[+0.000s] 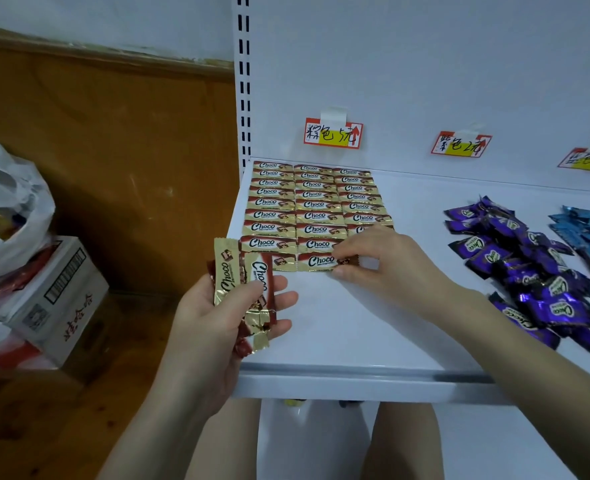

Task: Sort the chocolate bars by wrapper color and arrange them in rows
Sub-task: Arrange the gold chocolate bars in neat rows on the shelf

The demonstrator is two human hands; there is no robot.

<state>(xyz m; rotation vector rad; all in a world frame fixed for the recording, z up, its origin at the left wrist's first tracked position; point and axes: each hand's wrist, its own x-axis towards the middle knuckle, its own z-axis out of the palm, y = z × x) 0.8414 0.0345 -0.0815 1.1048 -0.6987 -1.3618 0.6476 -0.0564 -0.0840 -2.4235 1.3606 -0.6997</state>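
Note:
Gold-and-brown Choco bars lie in three neat columns at the back left of the white shelf. My left hand grips a small bunch of the same gold bars, held upright at the shelf's left edge. My right hand pinches the right end of one gold bar lying at the front of the middle column. A loose heap of purple bars sits to the right. Blue bars are piled at the far right edge.
Three handwritten price tags hang on the shelf's back panel. A cardboard box and a white plastic bag with packets stand on the floor at left, before a brown wall. My knees show beneath the shelf.

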